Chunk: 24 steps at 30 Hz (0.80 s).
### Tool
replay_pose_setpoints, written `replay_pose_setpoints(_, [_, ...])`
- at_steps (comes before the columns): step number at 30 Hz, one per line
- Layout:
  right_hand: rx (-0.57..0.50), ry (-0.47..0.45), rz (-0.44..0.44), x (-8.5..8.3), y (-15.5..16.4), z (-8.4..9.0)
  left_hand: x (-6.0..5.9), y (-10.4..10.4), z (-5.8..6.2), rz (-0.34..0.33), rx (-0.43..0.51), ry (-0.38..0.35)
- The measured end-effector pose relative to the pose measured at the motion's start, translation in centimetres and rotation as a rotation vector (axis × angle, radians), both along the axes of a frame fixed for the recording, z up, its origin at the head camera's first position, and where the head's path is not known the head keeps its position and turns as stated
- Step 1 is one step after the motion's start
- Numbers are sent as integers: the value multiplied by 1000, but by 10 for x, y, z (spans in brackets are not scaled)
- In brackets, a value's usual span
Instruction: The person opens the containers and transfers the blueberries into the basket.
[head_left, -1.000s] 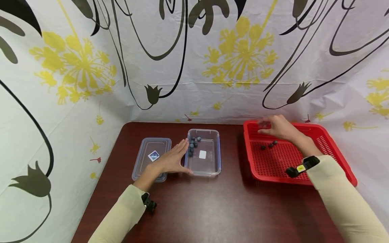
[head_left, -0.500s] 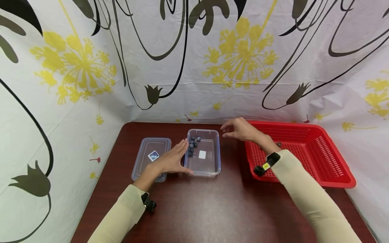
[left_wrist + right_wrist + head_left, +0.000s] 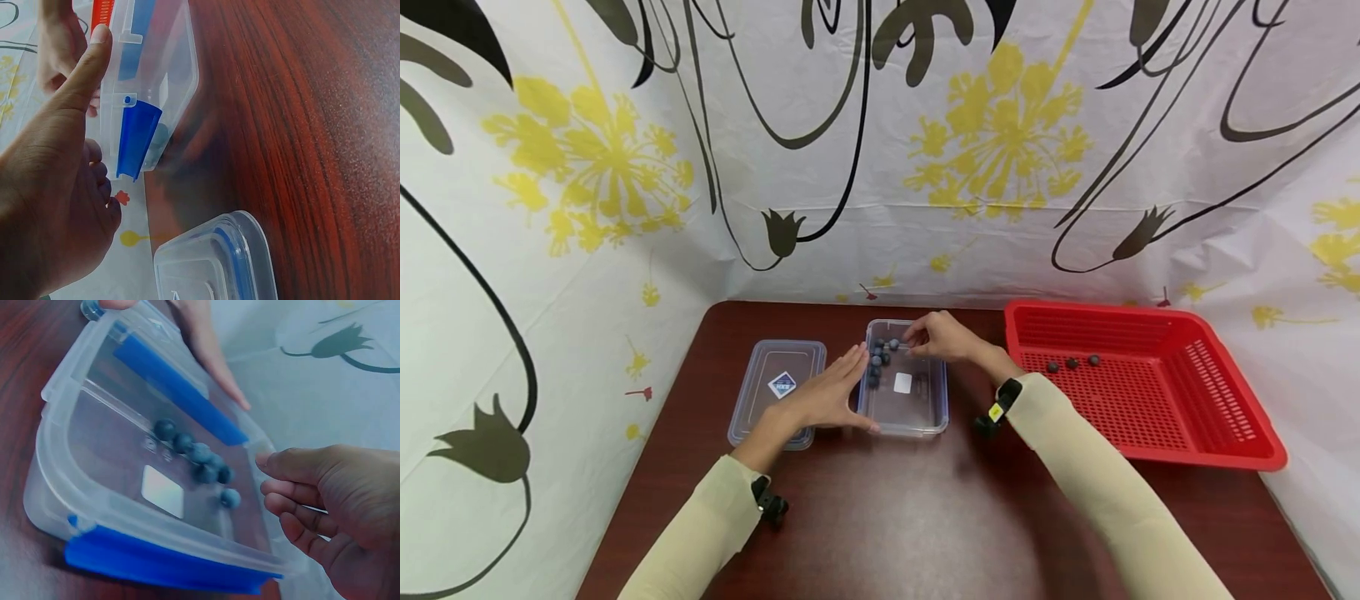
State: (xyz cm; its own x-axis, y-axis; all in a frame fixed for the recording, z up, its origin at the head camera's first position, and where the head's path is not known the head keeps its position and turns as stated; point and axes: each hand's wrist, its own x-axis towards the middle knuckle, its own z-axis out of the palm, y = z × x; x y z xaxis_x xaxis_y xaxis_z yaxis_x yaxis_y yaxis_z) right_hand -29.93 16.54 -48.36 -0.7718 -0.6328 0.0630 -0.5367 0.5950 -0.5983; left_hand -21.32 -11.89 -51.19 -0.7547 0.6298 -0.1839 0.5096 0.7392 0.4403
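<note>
A handful of blueberries (image 3: 877,358) had been dropped into the clear container (image 3: 904,415), steadied by the flat left hand (image 3: 823,398). Three berries (image 3: 1072,363) were left in the red basket (image 3: 1187,433) right of it (right hand (image 3: 942,337) loosely curled, contents couldn't be told).

Cream long sleeves (image 3: 700,533), with a black wrist-worn camera strap (image 3: 995,410) bearing a yellow tag.

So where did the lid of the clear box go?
In the head view the lid lies flat on the table, left of the clear box, with the left hand between them.
</note>
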Motion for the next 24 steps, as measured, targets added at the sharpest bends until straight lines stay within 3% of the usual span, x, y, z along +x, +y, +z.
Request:
replay_pose_setpoints(12, [133, 42, -37, 2, -34, -24, 3, 0, 2, 3, 12, -1])
replay_pose_setpoints(24, [199, 59, -124, 0, -47, -37, 3, 0, 2, -7, 8, 19])
